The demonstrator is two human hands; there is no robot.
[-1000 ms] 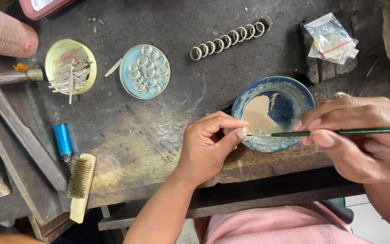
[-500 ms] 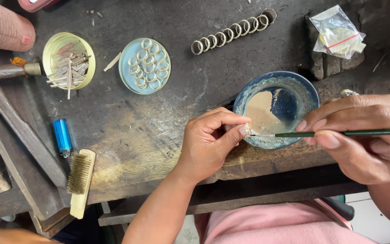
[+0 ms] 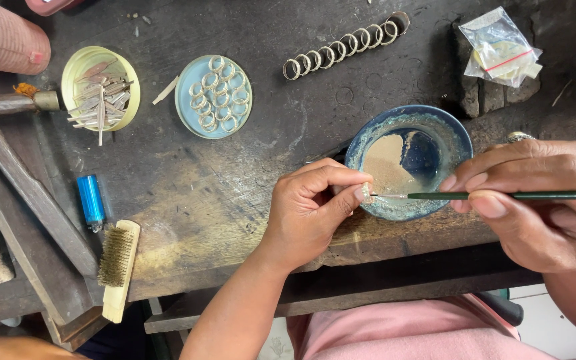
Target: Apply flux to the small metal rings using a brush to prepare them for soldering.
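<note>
At the near right of the dark workbench (image 3: 188,200), over the rim of the blue bowl (image 3: 408,160), your two hands meet. Your left hand (image 3: 311,207) is pinched narrow: thumb and forefinger close on a small pale ring (image 3: 366,193), with the other fingers curled under. The piece sits right at the near left edge of the bowl, and so little of it shows that you cannot tell which way it is turned.

Your right hand (image 3: 535,200) grips a thin green brush (image 3: 501,195) between thumb and fingers. The long axis of the brush runs almost level, left to right across the scene, with the handle going off the right edge and the pale tip pointing left. That tip touches the ring, or lies just beside it; the picture does not settle which. So the ring lies directly left of your right hand, along the line of the brush, and your left hand is the one on it.

The bowl holds a pale wash over its blue glaze, just far of the brush line. Well apart on the far left are a light blue lid of rings (image 3: 213,97) and a yellow lid of metal strips (image 3: 100,90), with a row of rings (image 3: 345,47) far of the bowl. A blue lighter (image 3: 90,202) and a wire brush (image 3: 118,267) lie at the near left.
</note>
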